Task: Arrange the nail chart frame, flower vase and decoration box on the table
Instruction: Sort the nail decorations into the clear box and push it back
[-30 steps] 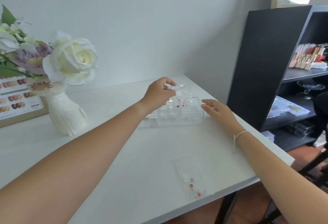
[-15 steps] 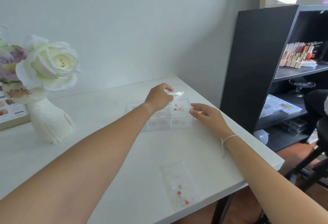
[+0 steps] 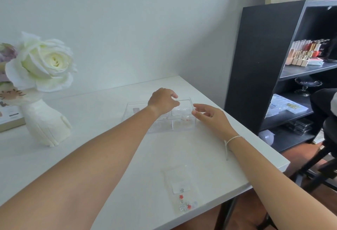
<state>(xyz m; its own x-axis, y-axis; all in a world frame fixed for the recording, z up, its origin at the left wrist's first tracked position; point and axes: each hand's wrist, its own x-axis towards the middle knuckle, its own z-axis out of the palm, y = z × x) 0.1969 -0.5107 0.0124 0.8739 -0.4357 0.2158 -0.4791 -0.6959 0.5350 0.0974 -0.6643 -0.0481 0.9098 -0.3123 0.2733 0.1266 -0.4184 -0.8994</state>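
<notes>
The decoration box [image 3: 160,118] sits near the table [image 3: 109,157] back-right edge; left hand [image 3: 163,100] curled over it, grip unclear; right hand [image 3: 209,116] relaxed beside it; flower vase [image 3: 45,124] well left.

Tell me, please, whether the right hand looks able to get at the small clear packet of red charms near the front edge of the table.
Probably yes. The right hand is at the decoration box, and the packet lies flat nearer the person with only bare table between.

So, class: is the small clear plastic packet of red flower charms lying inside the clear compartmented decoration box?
No: the clear plastic packet lies flat on the white table near its front edge, apart from the clear decoration box.
</notes>
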